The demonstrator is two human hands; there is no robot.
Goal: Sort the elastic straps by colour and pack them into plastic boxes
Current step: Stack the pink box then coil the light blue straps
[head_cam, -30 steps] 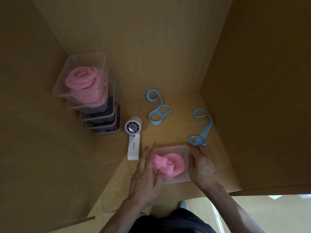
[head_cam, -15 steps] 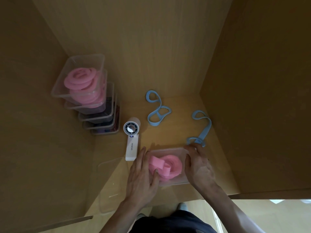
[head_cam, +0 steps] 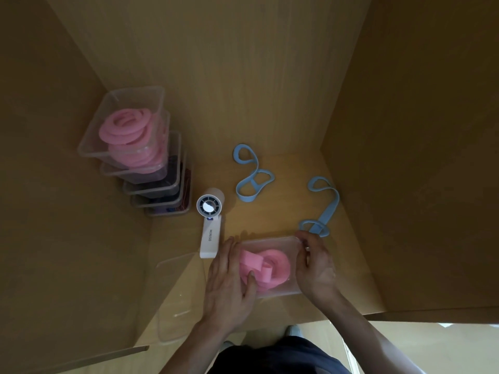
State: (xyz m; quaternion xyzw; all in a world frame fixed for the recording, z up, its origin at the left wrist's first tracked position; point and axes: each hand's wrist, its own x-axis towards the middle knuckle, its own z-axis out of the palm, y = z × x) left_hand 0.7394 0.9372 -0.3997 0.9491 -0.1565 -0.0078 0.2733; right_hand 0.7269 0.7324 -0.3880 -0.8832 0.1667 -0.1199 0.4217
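1. A clear box (head_cam: 270, 241) is seen at the lower middle of the frame. It is set on the wooden floor (head_cam: 286, 201) of a cupboard.
2. A pink strap (head_cam: 275, 268) is curled up inside this box.
3. The left hand (head_cam: 229, 282) is laid along the left side of the box. Its fingers are kept straight and nothing is gripped by them. Its thumb is pressed down on the pink strap.
4. The right hand (head_cam: 316, 268) is placed at the right side of the box. Its fingers are bent round the far right corner, so the box seems to be held there. The fingertips are partly hidden by the back of the hand.
5. A long blue strap (head_cam: 328, 209) is spread out just above the right hand. Its near loop is almost touched by the fingers.
6. A twisted blue strap (head_cam: 252, 179) is laid in the middle of the frame, well apart from both hands.
7. A white fan (head_cam: 209, 228) is laid flat just left of the box, near the left hand.
8. A stack of boxes (head_cam: 135, 90) is seen at the upper left. More pink straps (head_cam: 124, 128) are packed in the top box, and dark things are kept in the lower ones.
9. A clear plastic piece (head_cam: 175, 306) is laid at the lower left, beside the left wrist.
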